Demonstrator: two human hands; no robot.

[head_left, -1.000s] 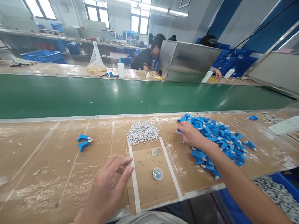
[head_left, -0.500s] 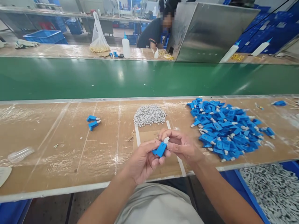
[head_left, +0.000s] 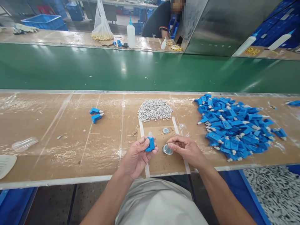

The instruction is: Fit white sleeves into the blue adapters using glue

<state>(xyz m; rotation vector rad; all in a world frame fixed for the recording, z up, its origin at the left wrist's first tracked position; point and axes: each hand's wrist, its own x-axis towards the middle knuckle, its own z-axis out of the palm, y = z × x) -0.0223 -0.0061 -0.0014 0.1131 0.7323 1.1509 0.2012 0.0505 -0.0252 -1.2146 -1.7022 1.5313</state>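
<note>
In the head view, left of the small, clear, round cup point(head_left: 167, 153), the left hand point(head_left: 134, 156) pinched a blue plastic piece with a white tip point(head_left: 151, 145). The right hand point(head_left: 189, 152) was half-curled at the cup's rim; I couldn't tell its grip. A bump could have tipped the cup.

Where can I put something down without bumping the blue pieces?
On the brown tabletop, between the two blue pieces at left and the small grey pieces. The green belt beyond is mostly bare too. It's crowded on the right, under the big blue heap, and around the white tape strips, where the left hand, right hand and small cup are.
</note>
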